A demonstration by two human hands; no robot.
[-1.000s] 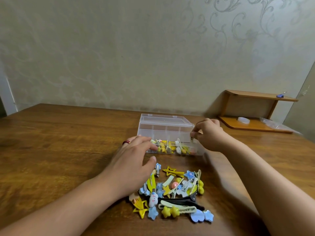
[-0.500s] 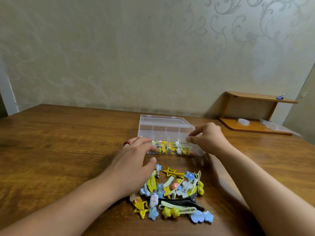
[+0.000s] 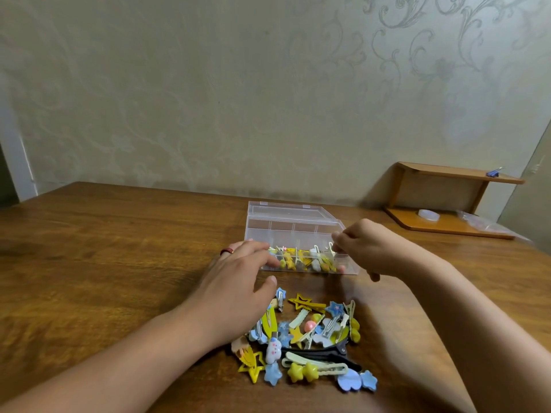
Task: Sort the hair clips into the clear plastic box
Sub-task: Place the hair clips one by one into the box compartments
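Observation:
The clear plastic box stands open on the table, its lid tilted back. Its front row of compartments holds several yellow and white hair clips. My left hand lies flat, with straight fingers touching the box's front left corner. My right hand hovers over the box's right end. Its loosely curled fingertips are beside a pale clip standing in the box, and the thumb hangs apart by the front right corner. A loose pile of clips lies in front of the box, among them a long black clip.
The wooden table runs back to a patterned wall. At the back right stands a small wooden shelf with a blue clip on top, a white round thing on its base and a plastic bag beside it.
My right hand has sunk lower over the box's right end and its fingertips have shifted left. The clip seen at its fingers a second ago no longer shows there. My left hand has barely moved.

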